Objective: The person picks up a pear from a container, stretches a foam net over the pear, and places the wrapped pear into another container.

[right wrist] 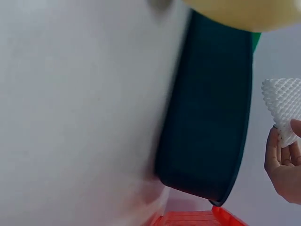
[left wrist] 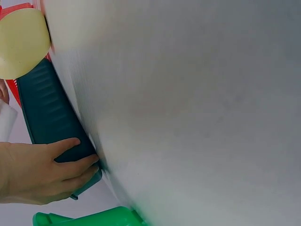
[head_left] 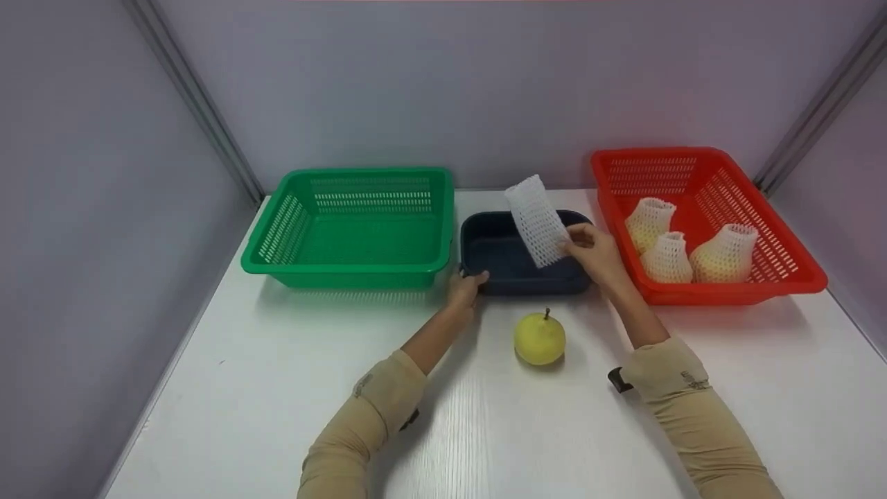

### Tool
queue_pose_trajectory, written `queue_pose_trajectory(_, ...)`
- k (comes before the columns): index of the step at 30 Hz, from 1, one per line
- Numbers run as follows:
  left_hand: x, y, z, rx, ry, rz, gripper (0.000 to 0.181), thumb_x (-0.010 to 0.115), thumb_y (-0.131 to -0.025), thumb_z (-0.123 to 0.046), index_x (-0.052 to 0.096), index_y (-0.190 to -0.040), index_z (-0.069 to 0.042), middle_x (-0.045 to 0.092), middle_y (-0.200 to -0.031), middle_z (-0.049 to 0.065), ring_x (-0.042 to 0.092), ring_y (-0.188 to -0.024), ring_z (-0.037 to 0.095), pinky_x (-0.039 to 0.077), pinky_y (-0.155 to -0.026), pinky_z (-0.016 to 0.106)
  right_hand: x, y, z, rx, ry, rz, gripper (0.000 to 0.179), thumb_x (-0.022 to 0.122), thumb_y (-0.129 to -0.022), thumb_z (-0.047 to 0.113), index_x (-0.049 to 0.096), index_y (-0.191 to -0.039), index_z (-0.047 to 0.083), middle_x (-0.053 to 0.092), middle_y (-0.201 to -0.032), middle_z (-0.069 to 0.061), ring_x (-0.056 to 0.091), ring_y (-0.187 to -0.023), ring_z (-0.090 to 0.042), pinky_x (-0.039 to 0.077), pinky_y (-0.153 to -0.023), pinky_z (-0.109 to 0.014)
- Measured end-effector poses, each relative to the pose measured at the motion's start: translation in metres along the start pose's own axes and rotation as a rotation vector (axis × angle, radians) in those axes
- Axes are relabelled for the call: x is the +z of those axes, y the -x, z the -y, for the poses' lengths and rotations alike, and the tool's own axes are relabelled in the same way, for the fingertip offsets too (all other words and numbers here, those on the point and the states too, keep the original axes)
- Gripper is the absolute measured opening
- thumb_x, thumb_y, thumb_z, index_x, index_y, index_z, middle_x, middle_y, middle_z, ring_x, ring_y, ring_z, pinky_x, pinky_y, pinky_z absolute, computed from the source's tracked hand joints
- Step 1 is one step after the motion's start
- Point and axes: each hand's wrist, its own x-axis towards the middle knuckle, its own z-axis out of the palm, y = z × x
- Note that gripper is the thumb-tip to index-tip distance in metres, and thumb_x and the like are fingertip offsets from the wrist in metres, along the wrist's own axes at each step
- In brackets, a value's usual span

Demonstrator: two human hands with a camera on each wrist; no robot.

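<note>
Between thumb and fingers my right hand (head_left: 597, 255) pinches one lower corner of a white foam fruit net (head_left: 538, 220). The net slants over a dark blue tub (head_left: 530, 285). At the tub's left end, my left hand (head_left: 466, 290) grips the wall, its thumb near the rim; the left wrist view shows the fingers (left wrist: 77, 181) along the tub's outer side. In front of the tub a bare yellow pear (head_left: 540, 339) stands on the table, stem up. The right wrist view has the net (right wrist: 287, 106) held above the tub's far side.
Left of the tub stands a green basket (head_left: 346, 269) with slotted walls. To the right, a red basket (head_left: 721, 294) holds three pears in foam nets (head_left: 725, 255). Behind them rises a pale wall (head_left: 443, 90). The white table (head_left: 277, 388) extends toward the front.
</note>
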Motion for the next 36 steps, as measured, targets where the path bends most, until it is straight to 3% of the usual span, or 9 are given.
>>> queue_pose_trajectory(6,0.001,-0.002,0.0,0.025,-0.03,-0.008,0.072,0.06,-0.088,-0.008,0.016,-0.146,-0.002,0.019,-0.148,0.017,0.022,-0.133,0.029,0.025,-0.104,0.037,-0.002,0.013,0.009,-0.015,-0.075,0.009,0.032,0.064,-0.086,0.006,0.054,-0.112,-0.009,0.057,-0.106,-0.016,0.055,-0.093,-0.018,0.046,-0.081,-0.024)
queue_pose_trajectory(14,0.0,-0.003,0.0,0.016,-0.088,-0.027,0.071,0.06,-0.089,-0.011,0.017,-0.145,-0.001,0.02,-0.148,0.016,0.02,-0.133,0.029,0.023,-0.105,0.037,-0.01,0.034,0.025,0.068,-0.09,0.025,0.041,0.064,-0.087,0.015,0.049,-0.12,-0.006,0.052,-0.115,-0.017,0.049,-0.102,-0.023,0.042,-0.091,-0.029)
queue_pose_trajectory(22,0.001,-0.001,0.0,0.016,-0.055,-0.031,0.073,0.06,-0.089,-0.011,0.014,-0.145,-0.002,0.019,-0.148,0.017,0.021,-0.133,0.029,0.026,-0.103,0.039,-0.014,0.046,0.025,0.033,-0.145,-0.007,0.04,0.067,-0.085,0.016,0.052,-0.116,-0.005,0.056,-0.108,-0.009,0.051,-0.098,-0.02,0.044,-0.086,-0.023)
queue_pose_trajectory(27,0.003,0.0,0.0,0.117,-0.105,-0.046,0.077,0.06,-0.089,-0.013,0.01,-0.145,0.0,0.014,-0.149,0.017,0.016,-0.134,0.029,0.023,-0.104,0.038,-0.013,0.051,0.024,0.009,-0.183,0.0,0.037,0.067,-0.085,0.012,0.053,-0.115,-0.005,0.057,-0.105,-0.007,0.052,-0.096,-0.021,0.045,-0.084,-0.022)
queue_pose_trajectory(30,0.004,0.002,-0.002,0.222,-0.164,-0.069,0.079,0.061,-0.088,-0.012,0.009,-0.146,-0.002,0.011,-0.15,0.015,0.011,-0.136,0.027,0.019,-0.106,0.036,-0.011,0.054,0.024,0.009,-0.184,0.002,0.038,0.067,-0.085,0.012,0.052,-0.115,-0.005,0.057,-0.105,-0.007,0.052,-0.096,-0.021,0.045,-0.084,-0.022)
queue_pose_trajectory(36,0.007,0.01,-0.001,0.458,-0.409,-0.049,0.07,0.059,-0.088,-0.008,0.018,-0.143,0.002,0.017,-0.148,0.018,0.013,-0.135,0.028,0.016,-0.107,0.037,-0.008,0.059,0.026,0.015,-0.177,0.023,0.04,0.067,-0.085,0.015,0.051,-0.116,-0.006,0.056,-0.11,-0.011,0.052,-0.098,-0.022,0.045,-0.085,-0.023)
